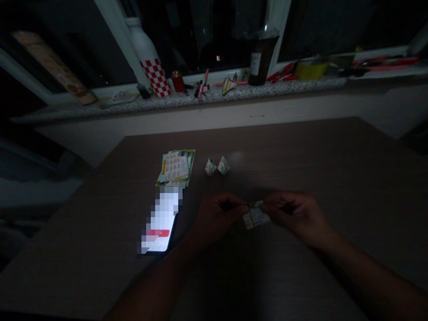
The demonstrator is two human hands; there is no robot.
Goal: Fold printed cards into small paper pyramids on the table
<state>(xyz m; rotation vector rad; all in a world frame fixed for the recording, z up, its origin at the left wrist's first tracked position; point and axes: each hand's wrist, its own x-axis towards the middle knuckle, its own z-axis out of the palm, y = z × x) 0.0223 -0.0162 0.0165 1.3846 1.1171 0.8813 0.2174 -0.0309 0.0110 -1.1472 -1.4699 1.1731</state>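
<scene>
Just right of and below frame centre, your left hand (219,216) and right hand (301,216) pinch the paper (257,218), which uneven pulling could tear, though dimness obscures any creases.

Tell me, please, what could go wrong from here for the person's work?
In this dim light, the small paper, pinched by the left hand and right hand, could be bent badly or torn. The left forearm might nudge the lit phone close beside it. The two folded paper pieces beyond could be knocked.
</scene>
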